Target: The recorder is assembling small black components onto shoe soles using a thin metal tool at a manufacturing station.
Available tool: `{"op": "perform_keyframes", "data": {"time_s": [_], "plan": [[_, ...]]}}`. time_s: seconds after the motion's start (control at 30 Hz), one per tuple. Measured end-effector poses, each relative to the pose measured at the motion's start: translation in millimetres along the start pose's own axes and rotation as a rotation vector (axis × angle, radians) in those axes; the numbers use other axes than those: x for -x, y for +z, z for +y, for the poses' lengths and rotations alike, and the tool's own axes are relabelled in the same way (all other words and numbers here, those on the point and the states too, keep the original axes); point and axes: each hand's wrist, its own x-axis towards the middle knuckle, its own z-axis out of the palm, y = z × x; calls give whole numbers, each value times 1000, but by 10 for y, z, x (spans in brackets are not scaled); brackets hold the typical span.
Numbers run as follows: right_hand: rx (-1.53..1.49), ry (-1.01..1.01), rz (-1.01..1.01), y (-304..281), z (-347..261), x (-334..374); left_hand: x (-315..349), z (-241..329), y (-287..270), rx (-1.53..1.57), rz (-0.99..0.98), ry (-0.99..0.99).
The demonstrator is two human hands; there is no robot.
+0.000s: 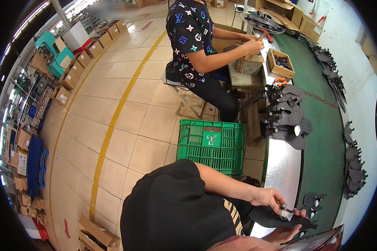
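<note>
At the bench edge, lower right, a black sandal sole [266, 218] lies across my hands, with dark strap ends at its right. My right hand [288, 235] holds it from beneath, some fingertips showing past its far edge. Above it, my left hand [269, 198] is closed, thumb and fingers pinched at a small piece with a round, pale end, too small to name. A white patch [286, 215] shows on the sole just below those fingers. More dark sandal parts [312, 201] rest on the green surface beyond my hands.
A co-worker [192, 42] sits further up the bench, hands at a block. Near them are a wooden box [280, 62] of small dark parts, orange-handled tool [280, 81] and stacked black soles [285, 113]. A green crate [211, 146] stands on the floor between us. Soles line the wall.
</note>
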Motion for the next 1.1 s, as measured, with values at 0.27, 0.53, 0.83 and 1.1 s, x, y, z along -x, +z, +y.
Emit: {"op": "perform_keyframes", "data": {"time_s": [0.27, 0.53, 0.83, 1.1], "plan": [[15, -22, 23, -242, -318, 196, 118, 191, 130, -38, 43, -53], [470, -54, 79, -427, -115, 356, 109, 236, 67, -103, 65, 46], [-19, 194, 31, 117, -221, 521, 48, 73, -8, -132, -7, 107], [383, 172, 199, 92, -215, 681, 68, 89, -171, -186, 195, -12]]}}
